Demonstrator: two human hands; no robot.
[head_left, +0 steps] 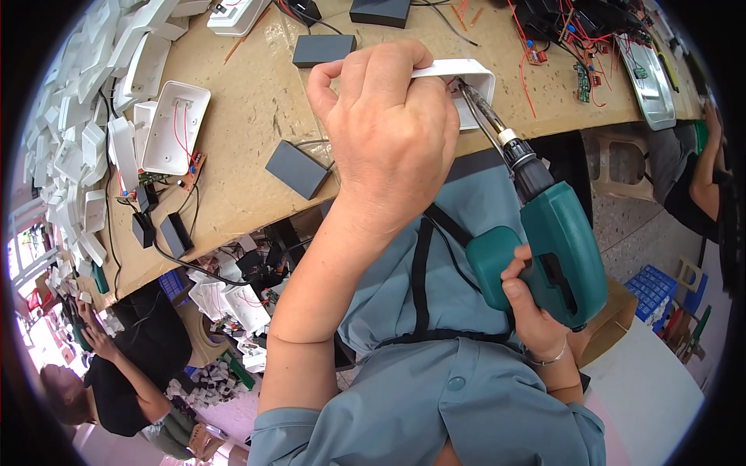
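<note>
The single head view looks steeply down, close over the workbench edge [256, 132] and lap.

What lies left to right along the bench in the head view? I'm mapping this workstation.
Pile of white shells → open white housing with red wires → dark grey block → left hand gripping white casing → green power screwdriver → metal tray.

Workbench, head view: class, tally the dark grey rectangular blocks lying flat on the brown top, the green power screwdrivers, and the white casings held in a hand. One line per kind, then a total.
Dark grey blocks: 3
Green power screwdriver: 1, in the right hand
White casing: 1, in the left hand
Total: 5
</note>
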